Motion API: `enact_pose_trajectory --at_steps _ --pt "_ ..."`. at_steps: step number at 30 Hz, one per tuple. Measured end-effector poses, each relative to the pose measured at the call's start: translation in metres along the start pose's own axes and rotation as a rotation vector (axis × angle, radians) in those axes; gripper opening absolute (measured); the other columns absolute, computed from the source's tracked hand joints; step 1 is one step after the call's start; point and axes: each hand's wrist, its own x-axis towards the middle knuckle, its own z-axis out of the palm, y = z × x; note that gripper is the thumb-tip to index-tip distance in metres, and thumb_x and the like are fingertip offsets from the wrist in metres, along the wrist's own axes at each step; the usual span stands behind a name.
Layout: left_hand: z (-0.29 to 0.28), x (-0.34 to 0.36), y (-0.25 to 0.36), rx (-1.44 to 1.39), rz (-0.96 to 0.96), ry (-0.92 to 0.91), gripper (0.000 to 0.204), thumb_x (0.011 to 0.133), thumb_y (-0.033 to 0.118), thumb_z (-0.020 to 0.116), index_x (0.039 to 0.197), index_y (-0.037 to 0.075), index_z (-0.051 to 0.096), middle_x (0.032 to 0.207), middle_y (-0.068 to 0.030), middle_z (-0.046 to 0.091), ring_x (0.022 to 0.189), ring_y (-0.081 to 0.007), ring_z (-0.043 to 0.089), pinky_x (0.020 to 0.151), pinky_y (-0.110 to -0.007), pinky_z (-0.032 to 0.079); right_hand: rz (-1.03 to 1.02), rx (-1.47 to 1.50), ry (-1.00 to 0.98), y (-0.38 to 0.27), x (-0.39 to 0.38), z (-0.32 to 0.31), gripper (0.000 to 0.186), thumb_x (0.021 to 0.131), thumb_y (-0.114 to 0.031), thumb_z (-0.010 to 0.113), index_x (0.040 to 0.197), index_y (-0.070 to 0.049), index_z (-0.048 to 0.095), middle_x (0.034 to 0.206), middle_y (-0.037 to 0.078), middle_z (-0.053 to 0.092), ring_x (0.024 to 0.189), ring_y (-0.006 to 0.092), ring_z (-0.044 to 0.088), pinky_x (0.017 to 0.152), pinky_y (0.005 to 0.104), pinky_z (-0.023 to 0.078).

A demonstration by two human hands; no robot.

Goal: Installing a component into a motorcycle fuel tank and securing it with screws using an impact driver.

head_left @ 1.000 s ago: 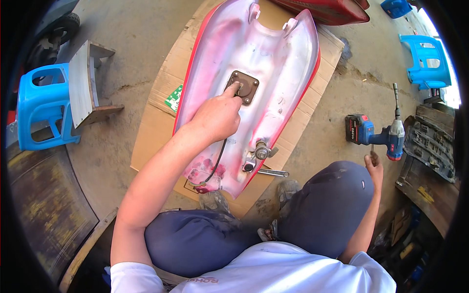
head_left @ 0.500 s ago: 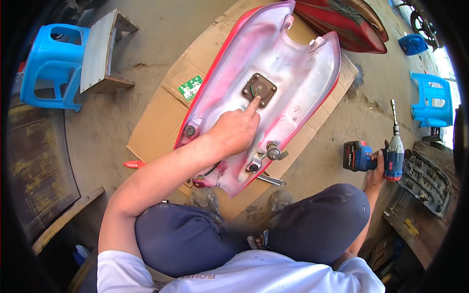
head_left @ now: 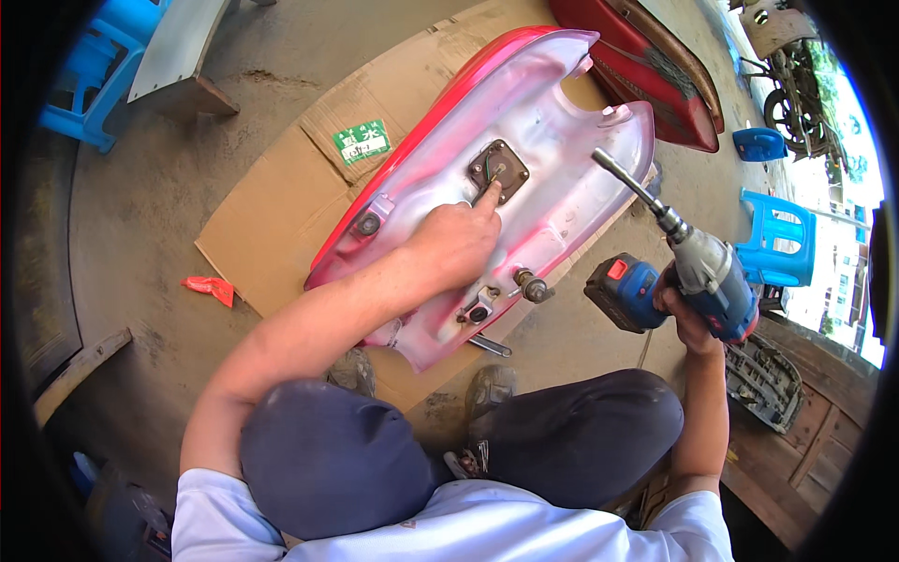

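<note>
On the flattened cardboard (head_left: 272,225) in front of your knees lies the upturned red fuel tank (head_left: 524,178), and your left hand (head_left: 454,245) rests on its underside with the forefinger stretched to the square brown plate (head_left: 498,170), as it was a moment ago. Your right hand (head_left: 691,314), which was only reaching for the blue cordless driver (head_left: 693,272) on the ground, now grips its handle and has lifted it, long socket bit aimed toward the tank, so the tool looks ready to meet the plate's fasteners.

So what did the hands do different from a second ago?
The right hand took hold of the blue cordless drill, which had been standing on the ground, and lifted it toward the upturned red tank. The left hand stayed on the tank, its finger at the dark square plate.
</note>
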Motion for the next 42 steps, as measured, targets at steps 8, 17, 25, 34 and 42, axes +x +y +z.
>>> enact_pose_trajectory --at_steps 8,17,25,34,42 --pt "0.002 0.0 0.003 -0.017 -0.031 -0.021 0.032 0.085 0.01 0.062 0.109 -0.008 0.07 0.155 -0.0373 0.049 0.087 -0.0355 0.077 0.075 -0.045 0.064 0.096 -0.313 -0.092 -0.002 0.041 0.042 0.016 0.094 -0.012 0.081 0.103 -0.006 0.07 0.08 0.001 0.068 0.072 0.0126 0.065 0.067 0.0302 0.052" --pt "0.015 0.005 0.004 -0.089 -0.072 -0.033 0.035 0.087 0.012 0.063 0.113 -0.009 0.072 0.151 -0.04 0.051 0.088 -0.0314 0.078 0.073 -0.042 0.064 0.245 -0.367 -0.171 -0.01 0.062 0.078 0.014 0.093 -0.014 0.084 0.099 -0.007 0.073 0.081 0.0 0.07 0.072 0.0118 0.067 0.067 0.0308 0.053" --pt "0.024 0.007 0.003 -0.095 -0.056 0.035 0.038 0.09 0.013 0.061 0.118 -0.011 0.071 0.149 -0.0416 0.052 0.08 -0.0332 0.077 0.067 -0.044 0.064 0.261 -0.421 -0.244 -0.01 0.075 0.083 0.015 0.094 -0.014 0.083 0.099 -0.007 0.071 0.08 0.001 0.068 0.072 0.0121 0.065 0.067 0.0312 0.052" --pt "0.016 0.005 0.006 -0.154 -0.106 -0.052 0.045 0.091 0.013 0.062 0.126 -0.015 0.068 0.147 -0.0417 0.053 0.081 -0.0315 0.076 0.065 -0.045 0.064 0.255 -0.608 -0.311 -0.035 0.092 0.094 0.031 0.094 -0.019 0.083 0.118 -0.005 0.069 0.088 0.002 0.07 0.073 0.0125 0.068 0.066 0.0328 0.056" --pt "0.015 0.0 0.0 -0.098 -0.022 -0.002 0.047 0.092 0.011 0.06 0.127 -0.019 0.067 0.145 -0.0411 0.056 0.085 -0.0292 0.077 0.069 -0.041 0.063 0.442 -0.753 -0.394 -0.097 0.138 0.116 0.035 0.092 -0.019 0.08 0.12 -0.006 0.065 0.085 0.002 0.066 0.066 0.0117 0.063 0.06 0.0322 0.051"
